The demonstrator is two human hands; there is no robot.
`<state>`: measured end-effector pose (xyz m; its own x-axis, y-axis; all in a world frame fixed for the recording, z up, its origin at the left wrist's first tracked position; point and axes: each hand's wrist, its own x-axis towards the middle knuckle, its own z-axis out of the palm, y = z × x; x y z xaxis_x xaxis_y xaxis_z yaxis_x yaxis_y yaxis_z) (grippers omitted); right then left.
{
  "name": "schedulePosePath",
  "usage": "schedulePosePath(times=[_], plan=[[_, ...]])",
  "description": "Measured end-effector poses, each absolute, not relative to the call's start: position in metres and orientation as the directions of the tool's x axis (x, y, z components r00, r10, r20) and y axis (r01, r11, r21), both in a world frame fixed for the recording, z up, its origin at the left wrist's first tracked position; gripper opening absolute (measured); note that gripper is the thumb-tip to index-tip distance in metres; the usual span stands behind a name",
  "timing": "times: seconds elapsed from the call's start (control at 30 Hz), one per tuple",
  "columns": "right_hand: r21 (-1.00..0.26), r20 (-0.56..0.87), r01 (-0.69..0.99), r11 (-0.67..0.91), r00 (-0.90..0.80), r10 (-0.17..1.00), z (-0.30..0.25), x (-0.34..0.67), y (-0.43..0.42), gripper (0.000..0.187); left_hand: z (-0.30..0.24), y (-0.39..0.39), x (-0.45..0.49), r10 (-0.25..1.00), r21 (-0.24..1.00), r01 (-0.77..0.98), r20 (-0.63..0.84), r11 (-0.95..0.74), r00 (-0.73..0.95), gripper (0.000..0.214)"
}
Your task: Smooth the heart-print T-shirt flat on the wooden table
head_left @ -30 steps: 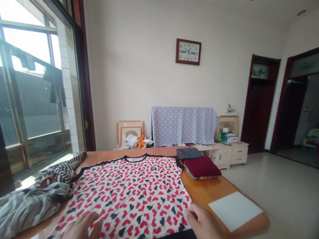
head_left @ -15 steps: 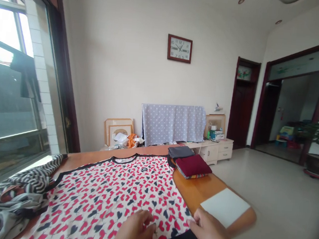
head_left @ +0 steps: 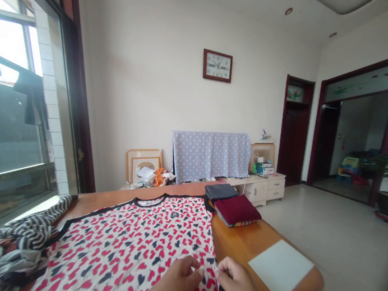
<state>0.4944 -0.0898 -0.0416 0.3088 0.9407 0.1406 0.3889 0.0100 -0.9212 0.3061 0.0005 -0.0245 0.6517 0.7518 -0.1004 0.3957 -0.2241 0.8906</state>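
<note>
A white top [head_left: 127,248] with red and dark hearts and black trim lies spread on the table, its neckline at the far side. At the top's right side edge, my right hand [head_left: 238,283] has its thumb and fingers pinched on the fabric. Just to the left, my left hand [head_left: 178,282] is over the printed front with fingers curled and thumb close to them. Whether cloth is caught in that left hand is hidden. The top's near hem is largely out of sight below the hands.
Folded dark red [head_left: 237,209] and grey [head_left: 222,191] clothes lie at the table's far right. A white sheet [head_left: 281,268] is near the rounded right corner of the wooden table [head_left: 261,235]. Crumpled striped and grey clothes [head_left: 18,243] are heaped on the left.
My left hand has moved right, and my right hand slightly left, so they are closer together. The top's right side edge has shifted inward. The camera has tilted up a little.
</note>
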Motion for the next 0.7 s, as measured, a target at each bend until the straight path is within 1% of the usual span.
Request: schedulePosePath(times=[0.13,0.23,0.3,0.4,0.5,0.6,0.7], plan=[[-0.96,0.073,0.28,0.005,0.231,0.97,-0.029,0.478,-0.081,0.023,-0.033,0.01,0.33,0.745,0.961,0.277,-0.174,-0.015,0.644,0.053],[-0.979,0.025,0.203,-0.004,0.143,0.989,-0.019,0.47,-0.078,0.024,-0.049,0.02,0.34,0.717,0.977,0.197,-0.196,0.083,0.669,0.049],[-0.983,-0.032,0.175,-0.051,0.108,0.994,-0.016,0.47,-0.076,0.024,-0.058,0.026,0.341,0.722,0.974,0.184,-0.221,0.131,0.656,0.044],[-0.978,-0.118,0.161,-0.132,0.095,0.988,-0.021,0.481,-0.069,0.025,-0.065,0.032,0.337,0.732,0.974,0.174,-0.224,0.145,0.643,0.041],[-0.979,-0.107,0.157,-0.13,0.149,0.983,-0.028,0.497,-0.049,0.028,-0.064,0.035,0.331,0.713,0.983,0.122,-0.185,0.139,0.676,0.044],[-0.979,-0.072,0.16,-0.126,0.304,0.95,-0.031,0.511,-0.015,0.026,-0.063,0.041,0.327,0.664,0.98,0.063,-0.176,0.19,0.727,0.051],[-0.972,-0.057,0.188,-0.141,0.394,0.917,-0.034,0.52,0.025,0.022,-0.065,0.047,0.323,0.634,0.973,0.026,-0.17,0.229,0.754,0.057]])
